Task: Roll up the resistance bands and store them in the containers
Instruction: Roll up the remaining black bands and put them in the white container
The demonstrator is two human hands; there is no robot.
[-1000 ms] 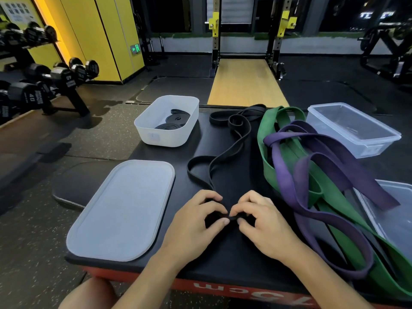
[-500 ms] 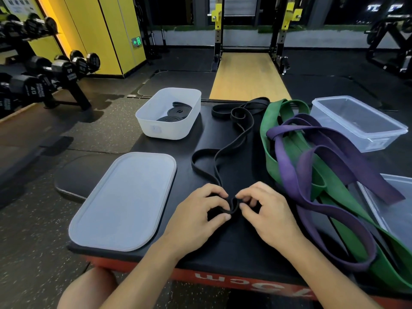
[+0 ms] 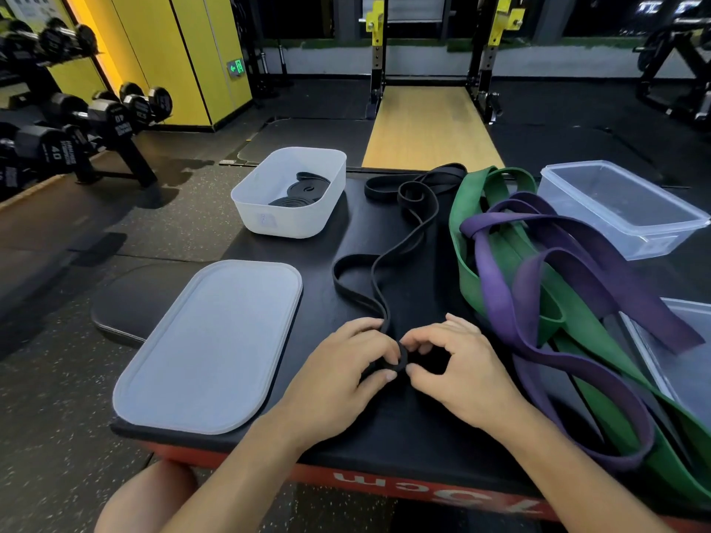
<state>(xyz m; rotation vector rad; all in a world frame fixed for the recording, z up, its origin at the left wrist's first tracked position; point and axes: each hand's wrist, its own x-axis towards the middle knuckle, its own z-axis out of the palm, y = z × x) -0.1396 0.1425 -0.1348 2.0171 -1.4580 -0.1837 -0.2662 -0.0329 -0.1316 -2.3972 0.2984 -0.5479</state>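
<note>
Black rubber band (image 3: 384, 271) starting to coil between two hands at the front of the surface (image 3: 384, 428).

The left hand (image 3: 342, 375) is pinching the small starter coil (image 3: 398, 361) between thumb and curled fingers. The right hand (image 3: 458, 375) is nipping its other edge with thumb and forefinger. The rest of the band is trailing away in loose loops towards the white container (image 3: 265, 221), where two rolled bands (image 3: 304, 190) are already lying. The coil is looking small and springy, so any easing of either pinch is likely to be letting it unwind. The far loops are lying just beside the green band (image 3: 463, 225) and purple band (image 3: 496, 302), so they are risking a snag or a twist when drawn in.
</note>
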